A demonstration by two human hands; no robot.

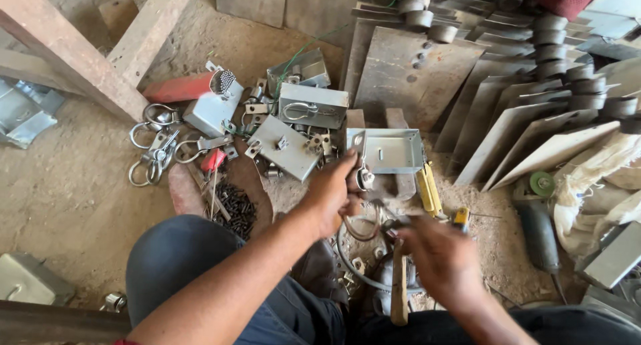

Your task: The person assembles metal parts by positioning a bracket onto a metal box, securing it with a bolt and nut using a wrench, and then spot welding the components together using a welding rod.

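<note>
So the left hand [330, 195] has its fingers pinched round a small metal latch [361, 164], held just over the floor. Right hand [441, 255] at 4 o'clock is blurry, can't tell its grip, wooden hammer handle [399, 288] right under it. Open grey box [387, 151] sits at 1 o'clock.

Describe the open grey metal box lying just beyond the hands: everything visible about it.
The open grey metal box is a shallow rectangular tray of thin, folded, galvanised-looking sheet, with low upright walls. Its open side faces up, showing a bare floor with a small slot or raised tab near the middle. It rests level on a rusty block amid the dirt floor clutter. The left hand holds a small metal bracket at its left edge; whether they touch is unclear.
</note>
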